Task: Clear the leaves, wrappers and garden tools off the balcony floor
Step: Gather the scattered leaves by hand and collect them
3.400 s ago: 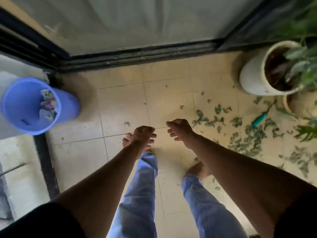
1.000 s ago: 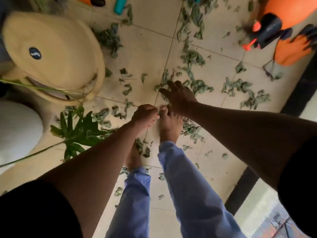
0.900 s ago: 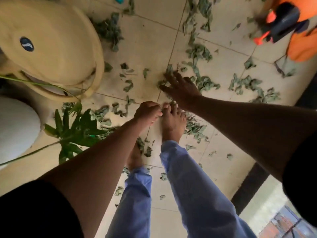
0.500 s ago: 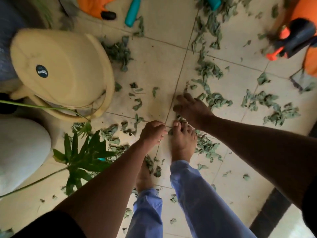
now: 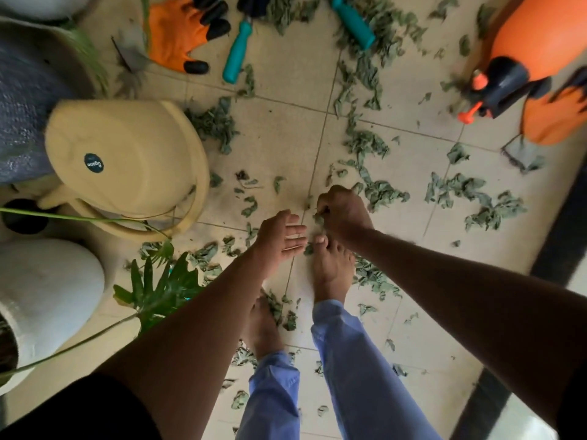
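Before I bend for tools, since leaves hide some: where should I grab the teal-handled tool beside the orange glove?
Grip the teal-handled tool by its bare handle, coming from above. It lies flat on the tile, butt end toward you, its dark head up by the orange glove.

Left hand [image 5: 279,236]: palm up, fingers straight, holding nothing.
Right hand [image 5: 344,214]: fingers curled, pinching leaves [image 5: 318,217]; both arms reach down.

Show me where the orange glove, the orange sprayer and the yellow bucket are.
orange glove [image 5: 176,33]: head view, on its palm.
orange sprayer [image 5: 536,33]: head view, on the orange tank.
yellow bucket [image 5: 127,157]: head view, on its side wall, bucket tipped over.
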`<state>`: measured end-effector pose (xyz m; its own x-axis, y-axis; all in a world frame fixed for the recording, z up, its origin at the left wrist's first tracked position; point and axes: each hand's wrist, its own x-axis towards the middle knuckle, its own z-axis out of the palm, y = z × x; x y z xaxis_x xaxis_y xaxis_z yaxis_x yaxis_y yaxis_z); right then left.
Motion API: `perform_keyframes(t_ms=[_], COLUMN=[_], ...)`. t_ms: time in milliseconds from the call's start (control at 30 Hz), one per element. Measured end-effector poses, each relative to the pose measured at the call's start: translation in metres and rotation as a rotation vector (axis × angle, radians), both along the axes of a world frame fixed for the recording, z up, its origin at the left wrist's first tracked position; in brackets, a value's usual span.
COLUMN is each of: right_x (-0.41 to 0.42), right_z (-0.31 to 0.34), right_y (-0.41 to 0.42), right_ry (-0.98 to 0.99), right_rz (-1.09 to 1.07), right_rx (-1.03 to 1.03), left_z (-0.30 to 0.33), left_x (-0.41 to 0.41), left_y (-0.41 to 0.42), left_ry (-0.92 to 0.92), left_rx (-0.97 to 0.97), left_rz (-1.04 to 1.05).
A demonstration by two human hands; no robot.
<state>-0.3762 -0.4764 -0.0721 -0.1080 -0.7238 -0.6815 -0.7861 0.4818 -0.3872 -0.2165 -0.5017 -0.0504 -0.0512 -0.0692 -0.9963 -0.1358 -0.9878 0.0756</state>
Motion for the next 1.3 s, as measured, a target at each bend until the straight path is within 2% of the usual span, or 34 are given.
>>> perform_keyframes(t_ms=[133,267,367,467,533,600,633,733,833,900,1000,1100,1200,1300], right_x=[0.003,0.027,0.050,0.063,0.061,0.049,0.039,-0.002,-0.043,-0.059,-0.068,-0.068,-0.064,-0.056], right_z=[0.015,0.029,0.040,0.050,0.056,0.057,0.054,0.026,-0.008,-0.026,-0.044,-0.052,-0.051,-0.038], right_y=[0.015,0.021,0.032,0.040,0.045,0.048,0.048,0.050,0.052,0.051,0.046,0.041,0.041,0.040], right_ry=[-0.032,-0.099,-0.190,-0.155,-0.112,-0.070,-0.028,0.147,0.345,0.412,0.412,0.369,0.296,0.255], right_rz=[-0.185,-0.283,-0.216,-0.048,-0.021,-0.063,-0.092,-0.121,0.017,0.102,0.174,0.133,0.021,-0.119], right_rx=[-0.009,-0.108,-0.114,-0.032,-0.192,-0.410,-0.453,-0.351,-0.157,-0.118,-0.110,-0.147,-0.169,-0.134], left_z=[0.005,0.001,-0.005,-0.009,-0.011,-0.013,-0.015,-0.019,-0.024,-0.028,-0.032,-0.031,-0.025,-0.015], left_x=[-0.006,-0.010,-0.011,-0.009,-0.007,-0.007,-0.007,-0.006,0.000,0.005,0.012,0.017,0.018,0.017], left_y=[0.000,0.003,0.009,0.013,0.015,0.019,0.022,0.027,0.030,0.032,0.036,0.041,0.046,0.049], left_ry=[0.011,0.053,0.127,0.172,0.180,0.157,0.143,0.196,0.314,0.407,0.535,0.635,0.636,0.551], left_rx=[0.007,0.058,0.071,0.090,0.078,0.056,0.061,0.149,0.273,0.344,0.433,0.483,0.420,0.313], left_rz=[0.038,0.194,0.268,0.301,0.332,0.381,0.414,0.512,0.551,0.622,0.726,0.779,0.740,0.681])
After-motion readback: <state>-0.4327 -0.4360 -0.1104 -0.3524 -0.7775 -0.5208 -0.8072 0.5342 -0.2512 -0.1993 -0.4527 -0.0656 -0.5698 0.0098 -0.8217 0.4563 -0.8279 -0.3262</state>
